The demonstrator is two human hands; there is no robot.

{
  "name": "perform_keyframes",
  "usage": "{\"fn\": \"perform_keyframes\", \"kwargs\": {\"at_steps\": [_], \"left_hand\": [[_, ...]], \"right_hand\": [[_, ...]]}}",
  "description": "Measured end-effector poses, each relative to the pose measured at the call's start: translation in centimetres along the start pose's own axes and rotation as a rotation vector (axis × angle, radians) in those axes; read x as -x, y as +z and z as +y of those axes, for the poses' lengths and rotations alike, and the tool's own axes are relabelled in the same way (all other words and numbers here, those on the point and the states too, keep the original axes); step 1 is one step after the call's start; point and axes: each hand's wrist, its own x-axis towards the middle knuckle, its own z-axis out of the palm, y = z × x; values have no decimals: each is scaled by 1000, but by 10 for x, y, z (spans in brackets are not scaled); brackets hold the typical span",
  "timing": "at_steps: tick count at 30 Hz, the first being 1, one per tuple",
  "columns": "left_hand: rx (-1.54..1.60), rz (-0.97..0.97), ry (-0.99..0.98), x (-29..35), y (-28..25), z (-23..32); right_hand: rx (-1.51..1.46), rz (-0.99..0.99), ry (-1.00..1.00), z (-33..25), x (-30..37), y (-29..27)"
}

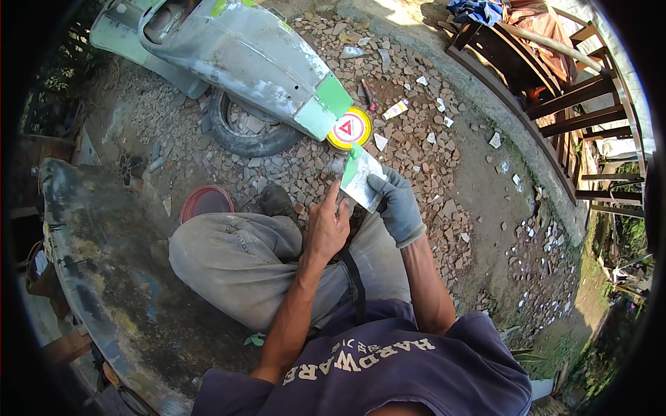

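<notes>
My right hand [398, 208], in a grey glove, grips a flat, whitish, smeared plate [362, 182] by its right edge, with the thumb on top. Green paste or paint [352, 163] covers the plate's left side. Bare, my left hand [328, 223] is at the plate's lower left corner. Its index finger stretches up along the edge and the thumb is apart from it; whether they touch the plate is hard to tell. Just beyond the plate stands a round yellow-rimmed tin [349, 129] with a white and red lid.
A grey vehicle body shell [243, 52] with a green-coated end lies over a tyre [257, 142]. Near the tin are a small tube [395, 109] and a red-and-black tool [368, 96]. A reddish basin [207, 202] stands left of my knee. Broken stone [444, 187] covers the ground.
</notes>
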Motion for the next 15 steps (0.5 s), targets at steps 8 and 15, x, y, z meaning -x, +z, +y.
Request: {"fn": "perform_keyframes", "kwargs": {"at_steps": [8,15], "left_hand": [[-69,27,-121,5,3,-4],[1209,89,-483,-12,-16,7]], "right_hand": [[-224,-121,-137,-37,19,12],[274,-169,-489,-49,22,-20]]}}
